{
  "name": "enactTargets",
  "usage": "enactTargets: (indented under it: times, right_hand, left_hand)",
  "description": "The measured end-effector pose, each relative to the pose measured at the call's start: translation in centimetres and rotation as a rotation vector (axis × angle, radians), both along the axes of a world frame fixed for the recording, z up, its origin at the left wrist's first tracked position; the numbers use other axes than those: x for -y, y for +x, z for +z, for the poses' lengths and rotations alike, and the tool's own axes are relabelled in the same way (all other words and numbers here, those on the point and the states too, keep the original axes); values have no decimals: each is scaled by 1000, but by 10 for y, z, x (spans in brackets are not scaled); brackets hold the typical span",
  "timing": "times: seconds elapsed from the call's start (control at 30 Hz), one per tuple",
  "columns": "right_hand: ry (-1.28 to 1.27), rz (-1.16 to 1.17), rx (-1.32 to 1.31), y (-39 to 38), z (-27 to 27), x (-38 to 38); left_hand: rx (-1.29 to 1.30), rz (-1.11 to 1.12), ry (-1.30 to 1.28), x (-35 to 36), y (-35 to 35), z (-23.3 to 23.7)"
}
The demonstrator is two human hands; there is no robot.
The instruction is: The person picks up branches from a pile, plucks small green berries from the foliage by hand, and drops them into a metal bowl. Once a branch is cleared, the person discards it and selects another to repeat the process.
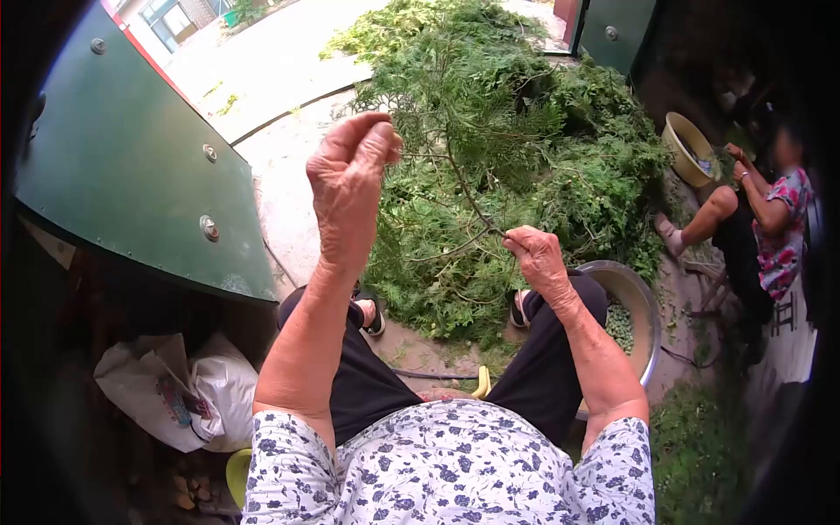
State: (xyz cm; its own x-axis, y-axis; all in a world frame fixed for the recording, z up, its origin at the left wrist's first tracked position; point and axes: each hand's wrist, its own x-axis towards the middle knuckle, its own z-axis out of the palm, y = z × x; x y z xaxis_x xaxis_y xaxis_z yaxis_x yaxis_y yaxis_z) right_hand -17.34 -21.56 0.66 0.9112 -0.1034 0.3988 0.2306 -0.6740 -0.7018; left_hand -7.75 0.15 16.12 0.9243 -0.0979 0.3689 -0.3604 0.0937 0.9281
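**A:** Where is the twig [465,194]?

**B:** It is stretched between both hands, above the knees and in front of the heap of branches [560,149]. The left hand [350,179] is raised, with thumb and fingertips pinched closed on a thin side shoot. The right hand [536,260] is lower and clasps the woody stem end.

**A:** What could go wrong?

**B:** I think the shoot is the weak point. It looks very fine, and a hard pull from the left hand could snap it or let it slip out of the pinch.

**A:** And the bowl [649,308]?

**B:** It sits on the ground by the right leg, holding small green bits [619,325]. The hands are to the left of it, not over it, so anything that drops now probably lands on the lap or the ground.

**A:** Anything else nearby?

**B:** Another person [770,219] sits well apart to the right, beside a yellow basin [687,144]. There's no risk of bumping.
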Motion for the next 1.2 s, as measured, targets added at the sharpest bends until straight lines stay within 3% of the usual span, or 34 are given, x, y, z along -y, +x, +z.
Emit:
enactTargets:
  times: [0.03, 0.1, 0.2, 0.23, 0.3, 0.33, 0.37, 0.47, 0.53, 0.7, 0.8, 1.0, 1.2]
  right_hand:
    - [11, -27, -5, -1, -3, -6]
    - [-10, -53, 24, -6, -3, -17]
    - [-85, -66, -13, -11, -1, -31]
    - [-97, -63, 16, -12, -3, -35]
    - [-105, -60, 50, -14, -9, -41]
    - [-122, -53, 66, -14, -12, -43]
    - [-138, -45, 82, -15, -14, -47]
    - [-142, -56, 36, -20, -14, -57]
    - [-121, -40, 36, -20, -17, -59]
    - [-98, -41, 8, -20, -14, -67]
    - [-114, -49, 7, -20, -14, -68]
    - [-108, -47, 6, -19, -16, -73]
    - [-144, -19, -4, -20, -27, -78]
  left_hand:
    - [-136, -147, -22, 3, -12, -7]
    - [256, 31, 295, 22, -27, -34]
    - [665, 171, 569, 40, -24, -46]
    - [614, 65, 609, 45, -19, -56]
    - [-204, -235, 263, 59, -21, -68]
    - [-590, -403, -143, 61, -23, -78]
    - [-837, -386, -274, 69, -25, -86]
    - [-828, -362, -447, 79, -22, -111]
    - [-789, -278, -654, 83, -22, -111]
    - [-799, -278, -835, 84, -13, -106]
    - [-1027, -366, -983, 85, -11, -97]
    - [-899, -420, -888, 87, -14, -92]
    - [-910, -281, -865, 86, -2, -88]
